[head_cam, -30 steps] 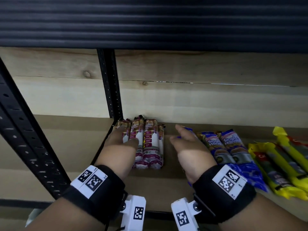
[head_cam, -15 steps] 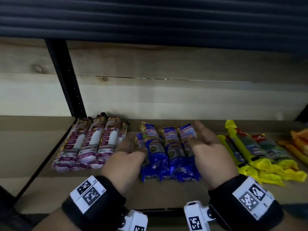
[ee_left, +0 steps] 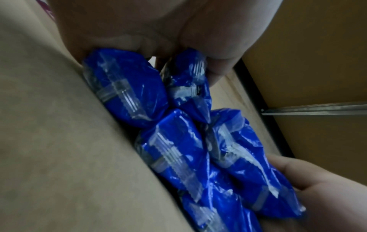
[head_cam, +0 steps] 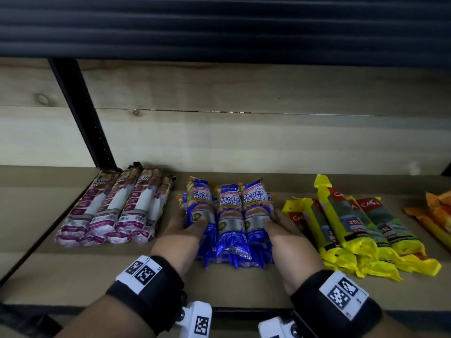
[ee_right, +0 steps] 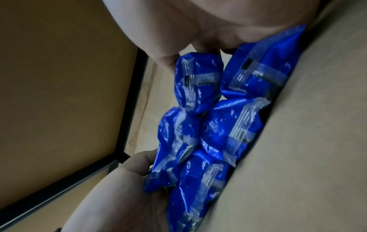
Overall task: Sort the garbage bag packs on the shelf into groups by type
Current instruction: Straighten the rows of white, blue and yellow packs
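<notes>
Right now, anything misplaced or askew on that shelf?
Nothing misplaced. The purple packs, blue packs and yellow packs lie in separate groups. The yellow ones overlap loosely and fan out at slightly different angles. The left hand and right hand grip the blue stack from either side.

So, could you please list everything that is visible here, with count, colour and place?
purple-and-white packs: at least four, far left of shelf
blue packs: several, stacked, centre, between both hands
yellow packs: several, overlapping, right of blue
orange packs: count unclear, right edge
shelf: one, tan board
upright post: one, black, back left
left hand: grips blue stack's left side
right hand: grips its right side
</notes>
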